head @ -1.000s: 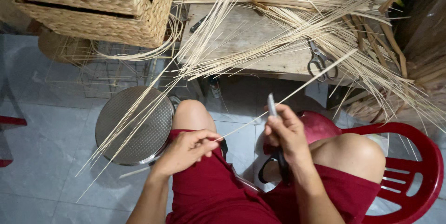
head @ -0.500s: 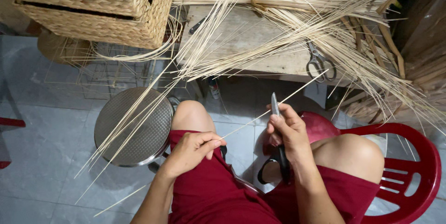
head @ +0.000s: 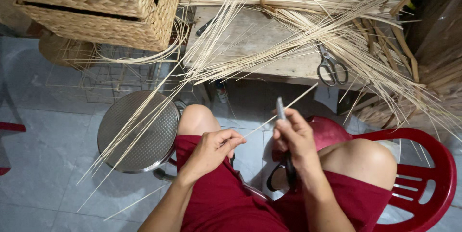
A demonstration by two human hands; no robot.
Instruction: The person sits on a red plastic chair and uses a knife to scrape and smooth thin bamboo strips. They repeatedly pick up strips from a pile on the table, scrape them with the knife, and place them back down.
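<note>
My left hand [head: 211,151] pinches the near end of a thin pale reed strip [head: 293,101] above my left thigh. The strip runs up and to the right, across the blade of a small knife [head: 280,109]. My right hand [head: 297,138] grips that knife upright, with the thumb beside the strip. Both hands hover over my lap in red shorts [head: 226,198]. The knife's handle is hidden inside my right fist.
A low wooden table [head: 255,44] ahead holds a tied bundle and loose fans of reeds [head: 308,15], scissors [head: 330,67] and a dark tool [head: 206,26]. A woven basket [head: 96,6] sits upper left, a round metal stool [head: 139,133] under leaning reeds, a red plastic chair [head: 423,174] at right.
My left hand has drawn the strip down and left through the knife, so less of it sticks out beyond the blade. A loose sliver now lies on the floor at lower left.
</note>
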